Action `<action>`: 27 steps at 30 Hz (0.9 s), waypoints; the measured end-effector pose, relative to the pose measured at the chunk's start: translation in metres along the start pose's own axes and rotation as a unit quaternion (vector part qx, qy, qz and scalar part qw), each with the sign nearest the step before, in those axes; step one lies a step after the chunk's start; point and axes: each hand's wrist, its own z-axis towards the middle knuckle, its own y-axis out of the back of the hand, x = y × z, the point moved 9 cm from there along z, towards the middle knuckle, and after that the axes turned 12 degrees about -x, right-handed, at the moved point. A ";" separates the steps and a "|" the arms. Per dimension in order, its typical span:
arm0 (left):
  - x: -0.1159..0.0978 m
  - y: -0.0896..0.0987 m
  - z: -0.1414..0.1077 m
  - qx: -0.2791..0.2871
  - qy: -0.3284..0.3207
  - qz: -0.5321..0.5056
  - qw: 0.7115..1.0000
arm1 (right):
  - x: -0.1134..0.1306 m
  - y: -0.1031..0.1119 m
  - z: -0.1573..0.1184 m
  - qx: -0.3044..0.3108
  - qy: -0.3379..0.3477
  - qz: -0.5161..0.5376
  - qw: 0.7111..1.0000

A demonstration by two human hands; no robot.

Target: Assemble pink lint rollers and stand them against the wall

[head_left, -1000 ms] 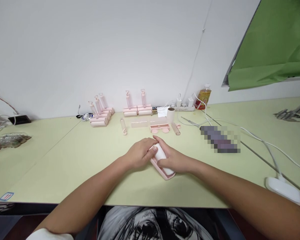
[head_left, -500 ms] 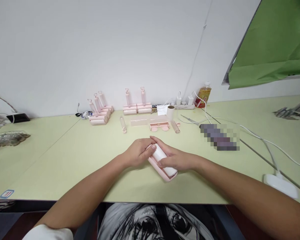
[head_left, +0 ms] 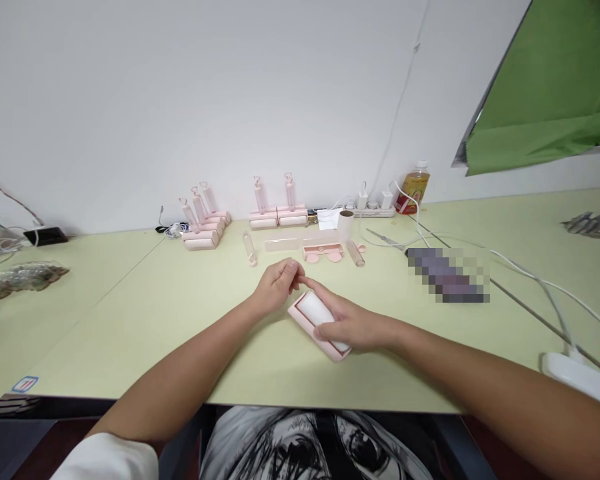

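A pink case (head_left: 307, 322) with a white roll (head_left: 316, 311) inside lies tilted near the table's front middle. My right hand (head_left: 347, 322) is wrapped round its right side, thumb on the roll. Just beyond the case's upper left end is my left hand (head_left: 279, 283), fingers curled in and thumb on top, near my right fingertips. What its fingers hold, if anything, is hidden. Behind the hands lie an open pink case (head_left: 323, 250), a clear tube with a pink end (head_left: 250, 249) and a brownish tube (head_left: 355, 254).
Pink roller sets (head_left: 201, 240) stand along the wall, with more (head_left: 279, 217) to their right. A cardboard core roll (head_left: 345, 227), scissors (head_left: 384, 238), a bottle (head_left: 413, 190), a power strip (head_left: 375, 212) and white cables are at the back right. A white charger (head_left: 579, 377) sits far right.
My left hand has come off the case and roll and moved up and left, with its fingers curled. My right hand still holds the case. The view has shifted slightly.
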 end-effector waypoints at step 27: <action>-0.006 -0.012 -0.017 0.128 -0.003 0.045 0.991 | -0.013 0.031 0.008 -0.190 0.028 0.022 0.981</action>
